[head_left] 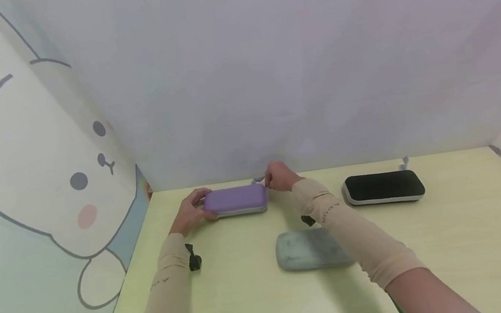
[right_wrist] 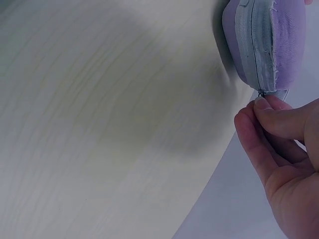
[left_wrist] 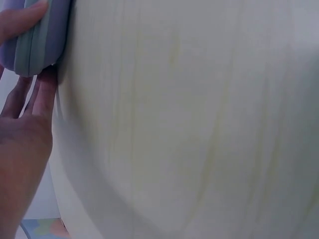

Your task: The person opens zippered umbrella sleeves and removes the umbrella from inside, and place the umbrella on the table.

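Note:
A purple zip case with a pale zipper band lies at the back left of the table. My left hand grips its left end. In the left wrist view the thumb presses on one side of the case, and the other fingers reach behind it. At the opposite end, my right hand pinches the zipper pull between thumb and fingertips. The right wrist view shows the zipper running along the side to that pinch, with the teeth shut along the visible stretch. Most of the pull is hidden by the fingers.
A grey-green case lies mid-table, partly covered by the right forearm. To the right sits a black case with a white lower edge and a strap at its back. Behind the pale table stands a wall; a rabbit-print panel is at left.

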### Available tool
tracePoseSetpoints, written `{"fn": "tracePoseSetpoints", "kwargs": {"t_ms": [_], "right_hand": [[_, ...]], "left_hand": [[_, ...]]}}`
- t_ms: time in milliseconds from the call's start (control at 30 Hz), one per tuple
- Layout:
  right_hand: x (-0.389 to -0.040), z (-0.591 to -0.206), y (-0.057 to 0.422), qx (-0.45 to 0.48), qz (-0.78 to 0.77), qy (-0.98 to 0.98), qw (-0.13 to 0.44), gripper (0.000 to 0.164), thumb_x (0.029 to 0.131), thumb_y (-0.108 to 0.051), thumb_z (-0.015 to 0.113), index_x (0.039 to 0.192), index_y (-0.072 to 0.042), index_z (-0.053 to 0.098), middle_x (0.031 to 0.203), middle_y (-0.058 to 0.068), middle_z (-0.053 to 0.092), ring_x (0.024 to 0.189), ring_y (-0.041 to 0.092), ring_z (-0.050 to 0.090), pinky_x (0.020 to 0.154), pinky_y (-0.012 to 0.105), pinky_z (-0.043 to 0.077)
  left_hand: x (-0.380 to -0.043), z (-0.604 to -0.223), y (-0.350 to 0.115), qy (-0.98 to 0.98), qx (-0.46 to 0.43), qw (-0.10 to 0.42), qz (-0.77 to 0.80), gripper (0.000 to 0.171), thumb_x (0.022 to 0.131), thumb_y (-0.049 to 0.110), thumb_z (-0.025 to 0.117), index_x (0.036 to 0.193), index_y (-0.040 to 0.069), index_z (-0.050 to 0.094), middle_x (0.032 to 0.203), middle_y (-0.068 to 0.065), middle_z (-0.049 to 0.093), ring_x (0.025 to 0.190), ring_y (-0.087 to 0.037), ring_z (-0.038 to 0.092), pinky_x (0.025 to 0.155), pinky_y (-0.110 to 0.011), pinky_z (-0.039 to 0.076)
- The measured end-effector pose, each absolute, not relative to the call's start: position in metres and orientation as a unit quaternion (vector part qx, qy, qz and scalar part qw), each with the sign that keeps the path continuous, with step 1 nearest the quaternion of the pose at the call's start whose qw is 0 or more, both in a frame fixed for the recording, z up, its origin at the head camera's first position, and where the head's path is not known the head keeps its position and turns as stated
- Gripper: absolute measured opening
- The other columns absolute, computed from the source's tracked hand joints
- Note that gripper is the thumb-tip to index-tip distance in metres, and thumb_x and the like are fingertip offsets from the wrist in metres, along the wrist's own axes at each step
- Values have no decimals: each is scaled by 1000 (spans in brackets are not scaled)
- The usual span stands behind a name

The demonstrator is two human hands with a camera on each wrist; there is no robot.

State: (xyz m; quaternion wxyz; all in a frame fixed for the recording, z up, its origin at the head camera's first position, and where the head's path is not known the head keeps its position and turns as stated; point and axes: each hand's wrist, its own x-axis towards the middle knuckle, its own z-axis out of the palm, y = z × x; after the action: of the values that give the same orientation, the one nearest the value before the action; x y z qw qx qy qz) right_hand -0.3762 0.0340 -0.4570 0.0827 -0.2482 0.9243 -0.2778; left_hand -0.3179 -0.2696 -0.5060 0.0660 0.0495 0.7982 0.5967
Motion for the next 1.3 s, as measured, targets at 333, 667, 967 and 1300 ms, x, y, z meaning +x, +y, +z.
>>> {"fn": "tracePoseSetpoints", "kwargs": {"t_ms": [333,667,967,1300], "right_hand": [[-374,-457,36,-267,-274,920,82,17,75,12,61,80,4,74,78,10,70,73,21,62,63,28,51],[-371,-456,37,-256,-279,921,92,17,73,13,62,78,2,75,73,8,70,71,19,61,64,28,51],[-367,-453,39,-252,-290,918,95,21,69,16,59,77,3,74,70,9,69,66,18,60,61,27,51],[-367,-453,41,-258,-284,918,103,19,69,15,61,76,4,74,65,7,67,58,14,57,55,24,48]], "left_hand": [[-314,-499,-269,788,49,87,608,76,65,-5,81,133,3,47,144,-16,40,135,-36,30,110,-46,23],[-301,-474,-261,794,45,92,600,73,67,-7,77,133,0,46,144,-18,39,134,-37,32,109,-47,25],[-302,-475,-260,791,49,90,604,72,68,-7,77,133,0,46,144,-18,40,133,-37,33,110,-46,25],[-300,-474,-257,792,46,93,602,72,68,-5,77,133,0,46,144,-19,40,133,-38,33,109,-47,24]]}}
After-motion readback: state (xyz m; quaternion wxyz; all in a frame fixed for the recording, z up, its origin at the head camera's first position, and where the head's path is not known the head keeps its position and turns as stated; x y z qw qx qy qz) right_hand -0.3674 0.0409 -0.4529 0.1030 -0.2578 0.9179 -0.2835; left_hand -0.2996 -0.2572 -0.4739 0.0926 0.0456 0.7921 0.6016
